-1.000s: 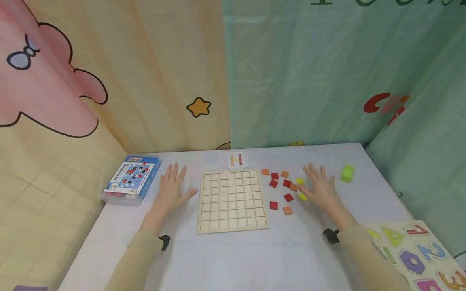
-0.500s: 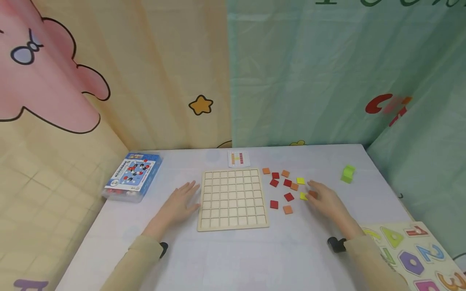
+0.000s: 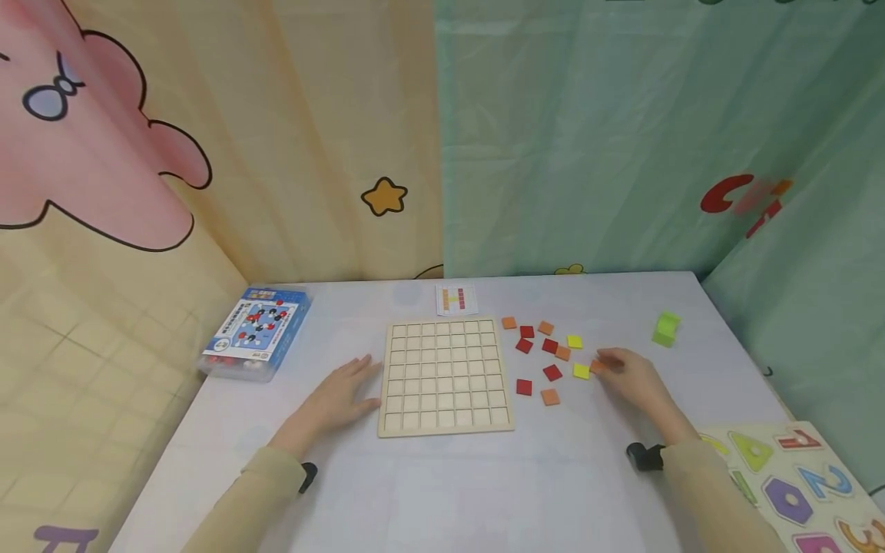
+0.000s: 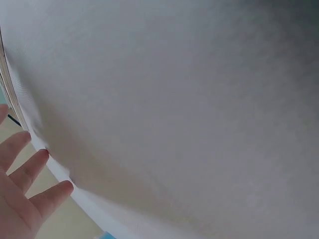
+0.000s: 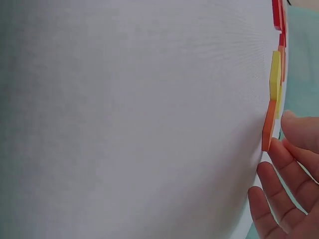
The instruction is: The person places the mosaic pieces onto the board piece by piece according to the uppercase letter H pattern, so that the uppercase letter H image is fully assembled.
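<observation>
At the left edge of the wooden grid board (image 3: 445, 376), my left hand (image 3: 339, 399) rests with its fingers spread and holds nothing. The left wrist view shows its fingertips (image 4: 65, 186) touching the white tabletop. To the right of the board, my right hand (image 3: 636, 384) bends its thumb and index finger at an orange square tile (image 3: 598, 366), pinching at its edge. In the right wrist view this orange tile (image 5: 268, 127) lies flat beside a yellow tile (image 5: 275, 74). Several red tiles (image 3: 552, 372), orange tiles (image 3: 550, 397) and yellow tiles (image 3: 575, 342) lie loose between board and hand.
Behind the board lies a pattern card (image 3: 456, 300). A blue-and-white boxed set (image 3: 257, 330) stands at the back left. Green blocks (image 3: 666, 329) sit at the back right. A number-and-shape puzzle board (image 3: 795, 484) lies at the front right, under the right forearm.
Both hands have come down from above the table. The left fingers have moved in beside the board. My right hand has drawn its fingers together at the orange tile, which now shows at its fingertips.
</observation>
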`<state>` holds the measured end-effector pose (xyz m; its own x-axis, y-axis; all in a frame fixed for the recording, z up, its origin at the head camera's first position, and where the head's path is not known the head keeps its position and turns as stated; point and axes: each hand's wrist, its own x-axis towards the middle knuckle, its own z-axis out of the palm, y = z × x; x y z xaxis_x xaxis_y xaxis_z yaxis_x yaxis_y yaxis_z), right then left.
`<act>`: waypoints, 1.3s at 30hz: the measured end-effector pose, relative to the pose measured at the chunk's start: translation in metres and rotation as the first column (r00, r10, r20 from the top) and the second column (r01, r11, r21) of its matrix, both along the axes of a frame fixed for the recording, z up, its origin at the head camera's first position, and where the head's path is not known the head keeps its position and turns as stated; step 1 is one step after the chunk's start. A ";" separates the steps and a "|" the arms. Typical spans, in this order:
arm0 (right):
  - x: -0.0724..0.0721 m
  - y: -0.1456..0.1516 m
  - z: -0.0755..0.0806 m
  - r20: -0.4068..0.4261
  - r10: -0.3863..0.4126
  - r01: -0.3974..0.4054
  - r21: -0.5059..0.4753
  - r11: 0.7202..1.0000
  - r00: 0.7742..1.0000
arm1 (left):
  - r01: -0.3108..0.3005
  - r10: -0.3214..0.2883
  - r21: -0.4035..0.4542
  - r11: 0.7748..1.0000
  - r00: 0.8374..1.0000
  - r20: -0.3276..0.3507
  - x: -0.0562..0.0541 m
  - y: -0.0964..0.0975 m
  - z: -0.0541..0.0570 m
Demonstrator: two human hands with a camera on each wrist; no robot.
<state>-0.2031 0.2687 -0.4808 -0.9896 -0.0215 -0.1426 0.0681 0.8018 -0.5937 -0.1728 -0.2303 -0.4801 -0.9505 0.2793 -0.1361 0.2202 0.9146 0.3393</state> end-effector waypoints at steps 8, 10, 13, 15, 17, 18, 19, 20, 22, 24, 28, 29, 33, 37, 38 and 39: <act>-0.005 0.002 -0.005 0.015 -0.046 0.046 0.008 0.999 0.999 | 0.002 -0.001 -0.011 1.000 1.000 0.030 0.000 0.002 -0.002; -0.006 0.002 -0.006 0.025 -0.045 0.044 0.006 0.999 0.999 | 0.005 -0.004 -0.010 1.000 0.999 0.033 0.000 0.001 -0.002; -0.008 0.002 -0.007 0.056 -0.045 0.045 0.000 0.999 0.997 | 0.011 -0.011 -0.002 1.000 0.999 0.042 -0.001 -0.001 -0.002; -0.008 0.002 -0.007 0.073 -0.041 0.041 0.000 0.999 0.997 | 0.018 -0.018 0.009 1.000 0.999 0.046 -0.001 -0.002 -0.002; -0.008 0.003 -0.005 0.088 -0.036 0.036 0.002 0.999 0.996 | 0.021 -0.022 0.026 0.999 0.998 0.059 -0.002 -0.001 -0.003; -0.008 0.003 -0.004 0.091 -0.033 0.033 0.003 0.999 0.995 | 0.023 -0.025 0.032 0.999 0.998 0.062 -0.002 -0.001 -0.004; -0.007 0.004 -0.003 0.088 -0.028 0.028 0.006 1.000 0.996 | 0.025 -0.027 0.037 0.999 0.997 0.068 -0.002 -0.001 -0.005; -0.007 0.005 -0.002 0.088 -0.025 0.025 0.010 1.000 0.996 | 0.026 -0.029 0.039 0.999 0.997 0.073 -0.002 0.000 -0.006; -0.006 0.005 0.001 0.098 -0.028 0.026 0.016 1.000 0.995 | 0.022 -0.026 0.043 0.999 0.996 0.087 -0.002 0.000 -0.006; -0.006 0.005 0.003 0.103 -0.029 0.027 0.018 0.999 0.994 | 0.016 -0.020 0.038 0.999 0.995 0.095 -0.002 0.000 -0.007; -0.006 0.007 0.006 0.127 -0.044 0.042 0.013 0.999 0.991 | 0.001 -0.005 0.040 0.999 0.994 0.109 0.000 0.002 -0.007; -0.005 0.008 0.006 0.132 -0.047 0.046 0.009 0.999 0.990 | 0.000 -0.005 0.040 0.999 0.994 0.108 0.000 0.002 -0.007; -0.004 0.009 0.004 0.168 -0.078 0.081 -0.008 0.997 0.983 | -0.004 -0.001 0.036 0.999 0.993 0.114 0.001 0.004 -0.007; -0.003 0.010 0.003 0.210 -0.118 0.126 -0.026 0.992 0.971 | 0.002 -0.007 0.039 0.999 0.994 0.111 0.000 0.003 -0.006; -0.003 0.010 0.004 0.215 -0.123 0.133 -0.031 0.991 0.969 | 0.004 -0.008 0.038 0.999 0.994 0.108 0.000 0.003 -0.006; -0.003 0.010 0.005 0.216 -0.128 0.139 -0.035 0.990 0.968 | 0.007 -0.011 0.040 0.999 0.994 0.106 0.000 0.003 -0.006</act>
